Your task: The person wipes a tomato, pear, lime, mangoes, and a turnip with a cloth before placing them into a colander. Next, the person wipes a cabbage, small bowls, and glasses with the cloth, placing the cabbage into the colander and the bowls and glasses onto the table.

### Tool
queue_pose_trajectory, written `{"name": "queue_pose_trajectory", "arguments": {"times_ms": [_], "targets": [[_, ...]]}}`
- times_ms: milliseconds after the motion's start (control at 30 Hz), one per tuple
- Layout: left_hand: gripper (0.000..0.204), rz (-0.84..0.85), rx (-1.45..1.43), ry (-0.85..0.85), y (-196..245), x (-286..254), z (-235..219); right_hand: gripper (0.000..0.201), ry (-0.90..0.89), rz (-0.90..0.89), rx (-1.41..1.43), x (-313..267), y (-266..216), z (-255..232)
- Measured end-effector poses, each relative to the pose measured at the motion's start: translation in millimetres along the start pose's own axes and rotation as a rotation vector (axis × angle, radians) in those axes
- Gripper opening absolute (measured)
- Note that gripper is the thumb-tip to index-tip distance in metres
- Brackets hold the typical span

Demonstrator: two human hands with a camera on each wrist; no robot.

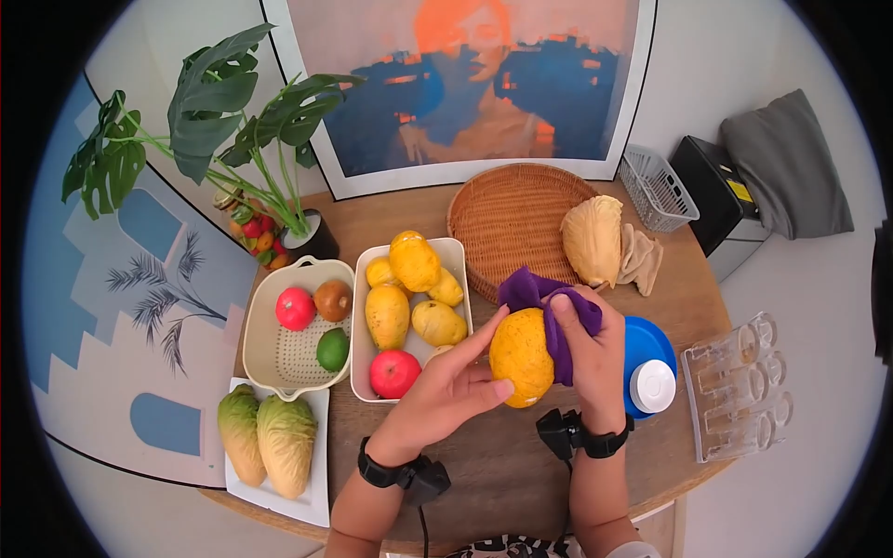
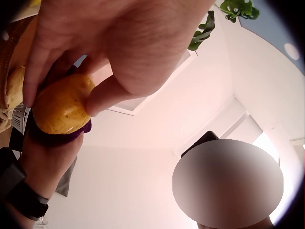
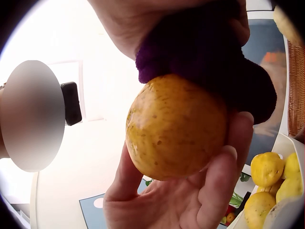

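In the head view, a yellow speckled mango [image 1: 521,358] is held up over the table between both hands. My left hand [image 1: 445,395] grips it from the left, fingers and thumb spread round its side. My right hand [image 1: 595,349] holds a bunched purple cloth [image 1: 561,346], which presses against the mango's right side. In the right wrist view the cloth [image 3: 190,52] covers the upper part of the mango [image 3: 176,129], with left fingers below. From the left wrist view, the mango [image 2: 64,105] sits between left thumb and fingers.
A white bin [image 1: 363,321] of mangoes and a pink-red fruit stands left of the hands, beside a cream colander [image 1: 270,367]. Behind lies a round wicker tray [image 1: 512,223]. At right are a blue plate [image 1: 642,339] with a white cup [image 1: 653,386] and a glass rack [image 1: 735,391].
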State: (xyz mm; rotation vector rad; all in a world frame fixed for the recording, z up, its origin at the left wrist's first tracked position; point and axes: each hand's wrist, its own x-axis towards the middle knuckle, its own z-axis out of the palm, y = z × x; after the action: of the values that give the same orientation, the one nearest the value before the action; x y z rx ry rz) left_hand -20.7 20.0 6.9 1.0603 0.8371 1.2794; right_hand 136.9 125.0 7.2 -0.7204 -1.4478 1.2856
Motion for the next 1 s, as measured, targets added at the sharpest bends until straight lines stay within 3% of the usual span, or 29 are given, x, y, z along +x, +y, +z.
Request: {"name": "queue_pose_trajectory", "arguments": {"times_ms": [167, 200, 233, 267, 300, 367, 400, 633, 733, 800, 833, 900, 933, 1000], "targets": [[0.075, 0.022, -0.068, 0.065, 2.1, -1.4, 0.6, 0.023, -0.026, 0.007, 0.03, 0.2, 1.9, 3.8], [0.074, 0.006, -0.088, 0.096, 2.5, -1.7, -0.1, 0.029, -0.101, -0.034, -0.026, -0.1, 2.1, 3.3], [0.074, 0.008, -0.088, 0.099, 2.7, -2.1, -1.2, 0.037, -0.175, -0.075, -0.082, -0.6, 2.5, 2.1], [0.072, 0.01, -0.083, 0.124, 2.9, -2.4, -2.5, 0.068, -0.283, -0.006, -0.086, -1.2, 3.0, -1.5], [0.07, 0.013, -0.077, 0.149, 3.0, -2.7, -3.9, 0.068, -0.285, -0.006, -0.085, -1.5, 1.7, 0.3], [0.069, 0.031, -0.109, 0.148, 2.6, -2.5, -6.3, 0.092, -0.374, -0.184, -0.289, -2.0, -2.3, 4.0], [0.069, 0.047, -0.142, 0.143, 2.7, -2.3, -6.9, 0.106, -0.413, -0.179, -0.337, -1.2, -2.1, 2.0], [0.068, 0.033, -0.144, 0.17, 4.3, -0.3, 1.2, 0.102, -0.419, -0.15, -0.317, -0.6, -2.1, -3.0], [0.072, 0.063, -0.137, 0.176, 4.7, 1.1, 3.4, 0.091, -0.405, -0.133, -0.177, -0.5, 1.9, -5.2], [0.077, 0.154, -0.002, 0.089, 0.3, 2.0, -3.5, 0.066, -0.312, -0.03, -0.008, -3.0, -3.5, -2.6], [0.077, 0.151, -0.002, 0.09, 0.5, 0.5, -3.6, 0.066, -0.311, -0.027, -0.006, -3.5, -3.6, -3.3], [0.08, 0.077, 0.009, 0.054, 1.9, -0.4, -3.1, 0.044, -0.232, 0.055, 0.029, -2.5, -4.6, -6.2], [0.08, 0.078, 0.009, 0.052, 1.8, -0.3, -3.0, 0.027, -0.183, 0.003, 0.024, -2.8, -6.0, -3.6], [0.08, 0.048, 0.047, 0.016, 0.8, -0.3, -2.3, 0.022, -0.174, 0.014, 0.018, -1.0, -4.6, -6.4]]}}
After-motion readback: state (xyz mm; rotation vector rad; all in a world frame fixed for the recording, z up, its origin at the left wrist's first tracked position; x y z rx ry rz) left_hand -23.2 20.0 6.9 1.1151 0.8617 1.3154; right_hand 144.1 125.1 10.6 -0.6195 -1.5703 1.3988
